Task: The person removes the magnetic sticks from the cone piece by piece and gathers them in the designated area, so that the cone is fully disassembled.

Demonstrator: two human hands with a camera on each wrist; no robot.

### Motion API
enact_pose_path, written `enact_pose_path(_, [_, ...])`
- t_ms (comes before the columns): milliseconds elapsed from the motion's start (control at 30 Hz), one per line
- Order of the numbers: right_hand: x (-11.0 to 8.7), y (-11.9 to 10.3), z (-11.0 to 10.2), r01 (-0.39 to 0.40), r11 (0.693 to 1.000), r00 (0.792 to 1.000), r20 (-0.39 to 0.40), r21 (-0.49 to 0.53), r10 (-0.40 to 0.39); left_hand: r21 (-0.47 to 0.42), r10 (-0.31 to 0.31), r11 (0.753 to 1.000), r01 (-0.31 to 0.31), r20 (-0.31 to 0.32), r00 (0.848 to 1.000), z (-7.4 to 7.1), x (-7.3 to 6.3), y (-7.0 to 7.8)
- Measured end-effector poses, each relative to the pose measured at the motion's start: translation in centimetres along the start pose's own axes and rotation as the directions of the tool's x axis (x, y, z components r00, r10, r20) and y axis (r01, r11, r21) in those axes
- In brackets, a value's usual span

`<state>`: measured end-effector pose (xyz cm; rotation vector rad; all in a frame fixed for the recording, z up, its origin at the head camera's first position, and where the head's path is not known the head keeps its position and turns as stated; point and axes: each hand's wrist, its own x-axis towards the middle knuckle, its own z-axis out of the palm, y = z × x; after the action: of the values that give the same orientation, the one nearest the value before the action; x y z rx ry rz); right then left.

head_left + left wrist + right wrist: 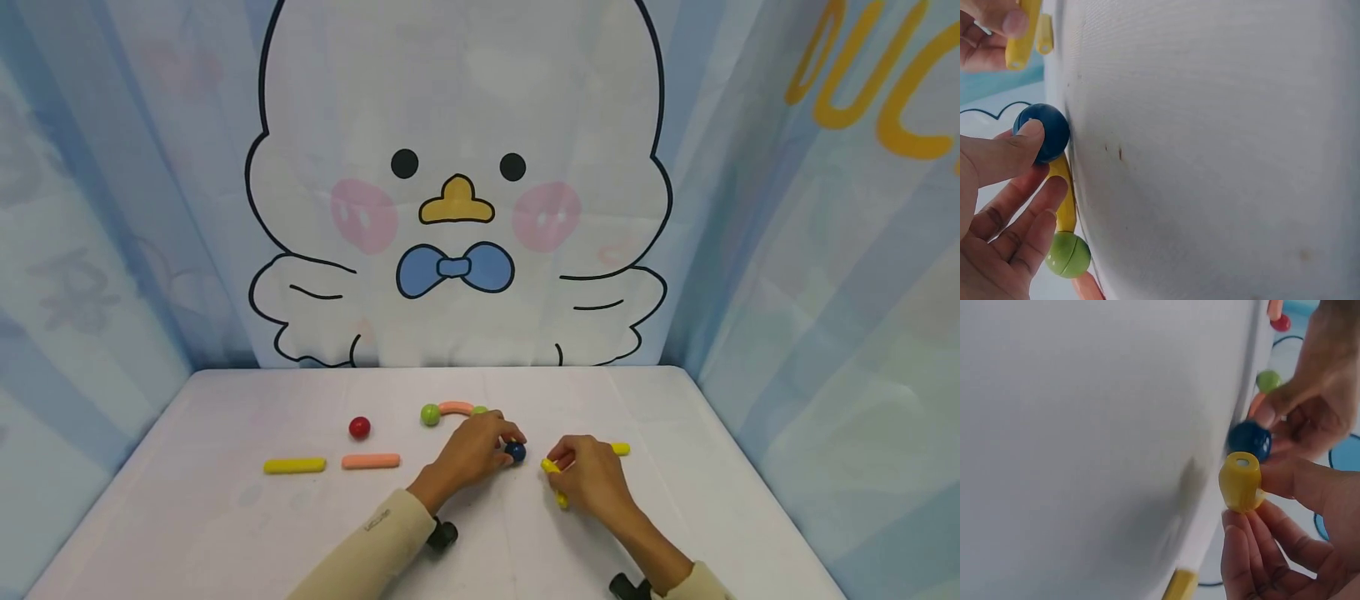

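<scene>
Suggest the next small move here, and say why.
Probably ease the yellow rod toward the blue ball: the right hand pinches the rod, the left hand holds the ball, and a narrow gap separates them in the head view.

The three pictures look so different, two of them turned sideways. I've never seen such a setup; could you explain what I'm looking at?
No machine here: a person works with a bare left hand and right hand. The big picture is taken from the person's head, looking forward and down. The smaller two are taken from the wrists, one each, so the table looks tipped over. On it lie a red ball, a yellow stick, a straight pink stick, and another yellow stick by the right hand. Farther back, a curved pink piece runs between two green balls. The left hand pinches a dark blue ball; the right hand holds a yellow piece.
</scene>
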<state>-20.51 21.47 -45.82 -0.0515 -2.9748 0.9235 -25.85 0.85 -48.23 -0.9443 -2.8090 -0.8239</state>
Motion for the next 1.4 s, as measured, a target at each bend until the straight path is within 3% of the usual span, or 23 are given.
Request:
enact_pose_path(300, [0.0, 4.3, -3.4, -0.044, 0.999, 0.996, -0.078, -0.028, 0.042, 0.009, 0.001, 1.0, -0.001, 0.004, 1.0, -0.1, -0.2, 0.2])
enact_pose_path(567, [-0.2, 7.9, -5.7, -0.113, 0.993, 0.989, -0.098, -0.041, 0.108, 0.049, -0.034, 0.998, 0.032, 0.038, 0.999, 0.0, -0.1, 0.4])
enact_pose_path(800, [-0.2, 10.3, -6.8, -0.129, 0.988, 0.988, -0.101, -0.08, 0.121, 0.072, -0.026, 0.997, 0.024, 0.027, 0.999, 0.1, -0.1, 0.5])
enact_pose_path(1200, [0.0, 11.3, -6.8, -0.174, 0.982, 0.983, -0.076, -0.073, 0.168, 0.104, -0.02, 0.994, 0.018, 0.022, 1.0, 0.1, -0.5, 0.5])
enact_pose_path(1400, [0.1, 10.2, -6.5, -0.168, 0.982, 0.979, -0.131, -0.089, 0.156, 0.118, -0.016, 0.993, 0.014, 0.016, 1.0, -0.1, -0.8, 0.5])
